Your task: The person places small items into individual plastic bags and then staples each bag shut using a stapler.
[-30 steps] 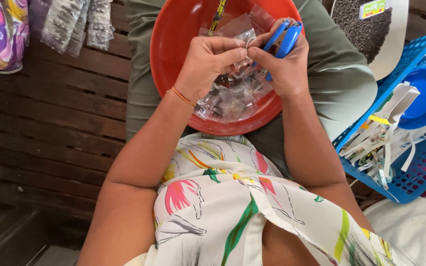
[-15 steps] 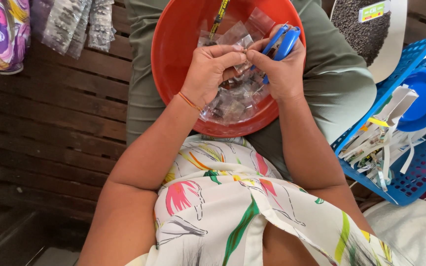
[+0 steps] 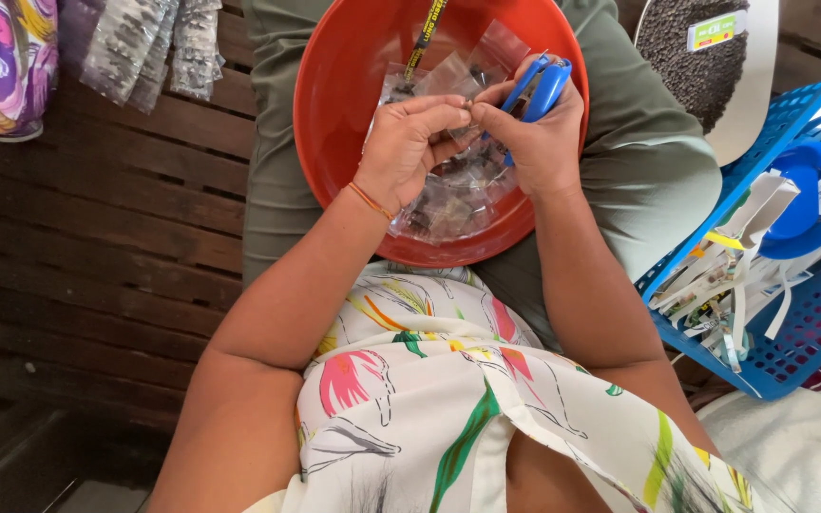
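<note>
A round, glossy orange plastic basin (image 3: pixel 334 142) sits in the upper middle of the frame, on the lap, heaped with small crinkly clear plastic packets (image 3: pixel 448 195). Over it the left hand (image 3: pixel 409 147) curls, fingertips pinching one small packet (its contents too small to tell). The right hand (image 3: pixel 539 133), touching it fingertip to fingertip, grips a smooth blue stapler (image 3: pixel 542 87). A blue mesh basket (image 3: pixel 810 332) holding paper strips lies at right.

A home packing spot: wooden slat floor (image 3: pixel 97 237), blue basket (image 3: pixel 800 313), hanging packets (image 3: pixel 144 47).
</note>
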